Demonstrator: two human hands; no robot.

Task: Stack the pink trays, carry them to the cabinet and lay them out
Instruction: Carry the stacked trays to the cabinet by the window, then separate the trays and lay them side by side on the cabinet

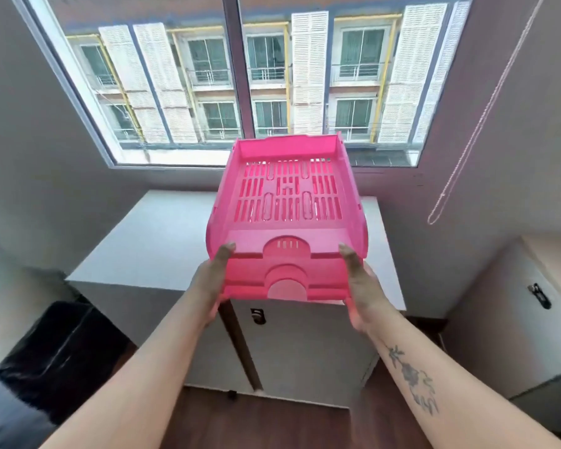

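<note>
Above one white cabinet (162, 241), stacked pink trays (289, 202) (three fronts visible), left hand (209, 280) and right hand (365, 286) gripping them

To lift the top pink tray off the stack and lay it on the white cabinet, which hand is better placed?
Left, slightly. The left hand faces the bare part of the white cabinet top. The right hand could support the stacked pink slotted plastic trays, which both hands grip now.
</note>
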